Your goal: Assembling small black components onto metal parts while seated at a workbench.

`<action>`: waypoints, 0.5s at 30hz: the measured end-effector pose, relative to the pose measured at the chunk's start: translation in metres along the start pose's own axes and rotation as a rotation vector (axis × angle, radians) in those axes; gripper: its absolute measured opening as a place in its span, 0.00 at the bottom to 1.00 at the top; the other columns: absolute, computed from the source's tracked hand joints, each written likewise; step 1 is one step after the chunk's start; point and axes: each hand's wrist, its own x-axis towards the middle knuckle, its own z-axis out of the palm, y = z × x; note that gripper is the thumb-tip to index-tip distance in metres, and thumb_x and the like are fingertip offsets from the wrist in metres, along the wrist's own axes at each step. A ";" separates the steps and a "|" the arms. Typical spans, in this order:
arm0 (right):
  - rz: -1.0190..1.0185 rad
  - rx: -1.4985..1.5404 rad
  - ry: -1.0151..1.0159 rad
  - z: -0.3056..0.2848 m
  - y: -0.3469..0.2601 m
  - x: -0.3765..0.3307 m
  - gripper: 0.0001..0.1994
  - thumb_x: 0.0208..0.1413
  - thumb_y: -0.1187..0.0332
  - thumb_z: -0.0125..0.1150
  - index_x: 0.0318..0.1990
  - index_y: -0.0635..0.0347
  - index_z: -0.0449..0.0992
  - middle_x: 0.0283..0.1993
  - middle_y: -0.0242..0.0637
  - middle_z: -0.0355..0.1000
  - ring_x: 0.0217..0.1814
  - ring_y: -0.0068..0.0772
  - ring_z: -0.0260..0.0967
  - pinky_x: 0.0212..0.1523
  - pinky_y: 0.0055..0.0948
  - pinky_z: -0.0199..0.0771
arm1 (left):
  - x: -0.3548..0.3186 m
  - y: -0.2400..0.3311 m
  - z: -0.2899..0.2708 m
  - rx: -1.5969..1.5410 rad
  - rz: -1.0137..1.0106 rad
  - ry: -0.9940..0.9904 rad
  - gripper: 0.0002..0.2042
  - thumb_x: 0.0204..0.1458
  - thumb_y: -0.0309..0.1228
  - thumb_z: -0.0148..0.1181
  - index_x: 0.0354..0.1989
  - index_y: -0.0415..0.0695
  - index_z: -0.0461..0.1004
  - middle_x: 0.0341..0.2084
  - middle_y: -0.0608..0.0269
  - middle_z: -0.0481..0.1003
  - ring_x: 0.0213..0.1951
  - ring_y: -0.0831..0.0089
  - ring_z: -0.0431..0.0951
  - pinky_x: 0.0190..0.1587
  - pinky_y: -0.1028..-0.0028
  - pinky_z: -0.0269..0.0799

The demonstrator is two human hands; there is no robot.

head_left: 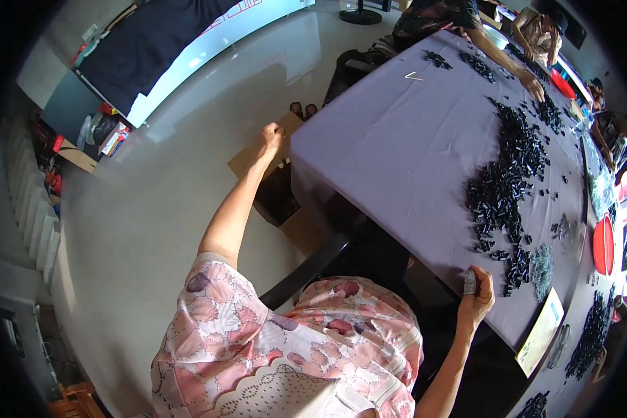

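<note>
My left hand (pixel 273 138) is stretched out over an open cardboard box (pixel 306 230) on the floor beside the table. Its fingers are closed, and whatever they may hold is hidden. My right hand (pixel 476 298) is at the near edge of the table, fingers curled together. A greyish, crinkled wrapping (pixel 469 282) shows at one of its fingers; I cannot make out anything else in it. Ahead of that hand lies a long heap of small black tube-like pieces (pixel 508 167). A small pile of clear or bluish bits (pixel 543 268) sits beside the heap's near end.
A purple-grey cloth covers the table (pixel 390 139). A pale booklet or card (pixel 540 333) lies near the right edge, red bowls (pixel 603 244) beyond. A co-worker's hand (pixel 533 85) reaches into black pieces at the far side. A black chair armrest (pixel 306 272) stands by me.
</note>
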 end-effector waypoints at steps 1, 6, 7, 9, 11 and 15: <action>0.012 -0.009 0.014 -0.001 -0.001 -0.001 0.14 0.39 0.86 0.47 0.35 0.65 0.73 0.32 0.37 0.69 0.36 0.28 0.68 0.42 0.22 0.66 | 0.004 -0.009 0.010 -0.033 -0.031 -0.068 0.14 0.50 0.40 0.51 0.32 0.40 0.74 0.27 0.51 0.76 0.33 0.58 0.77 0.34 0.62 0.69; 0.045 -0.089 -0.003 -0.001 -0.011 0.003 0.09 0.44 0.83 0.54 0.35 0.65 0.74 0.32 0.39 0.70 0.35 0.32 0.70 0.38 0.23 0.68 | 0.017 -0.062 0.041 -0.109 0.022 -0.161 0.15 0.49 0.36 0.51 0.31 0.33 0.75 0.27 0.47 0.76 0.29 0.67 0.75 0.29 0.64 0.66; 0.075 -0.105 0.020 -0.002 -0.016 0.002 0.10 0.44 0.83 0.56 0.36 0.64 0.74 0.32 0.39 0.71 0.36 0.33 0.71 0.38 0.24 0.69 | -0.006 -0.033 0.045 -0.539 -0.180 -0.266 0.15 0.50 0.36 0.51 0.34 0.35 0.76 0.29 0.54 0.77 0.30 0.69 0.74 0.30 0.65 0.67; 0.039 0.012 -0.032 0.009 -0.025 0.005 0.10 0.43 0.83 0.57 0.35 0.64 0.74 0.32 0.40 0.71 0.36 0.36 0.71 0.37 0.25 0.70 | 0.014 -0.116 0.004 -0.394 -0.111 -0.240 0.17 0.50 0.37 0.52 0.40 0.37 0.75 0.33 0.55 0.77 0.36 0.71 0.74 0.37 0.71 0.69; 0.001 -0.049 -0.019 0.009 -0.021 0.004 0.12 0.39 0.84 0.55 0.34 0.63 0.74 0.33 0.41 0.72 0.37 0.43 0.71 0.38 0.30 0.70 | 0.016 -0.118 0.023 -0.126 -0.138 -0.118 0.13 0.47 0.33 0.52 0.36 0.37 0.76 0.25 0.59 0.76 0.28 0.71 0.71 0.32 0.70 0.67; -0.040 -0.027 -0.039 -0.005 -0.020 0.008 0.15 0.35 0.85 0.53 0.35 0.62 0.73 0.33 0.41 0.71 0.38 0.45 0.69 0.39 0.32 0.70 | 0.041 -0.122 0.009 -0.072 -0.050 0.172 0.09 0.48 0.29 0.52 0.32 0.39 0.76 0.21 0.61 0.74 0.26 0.74 0.69 0.29 0.74 0.65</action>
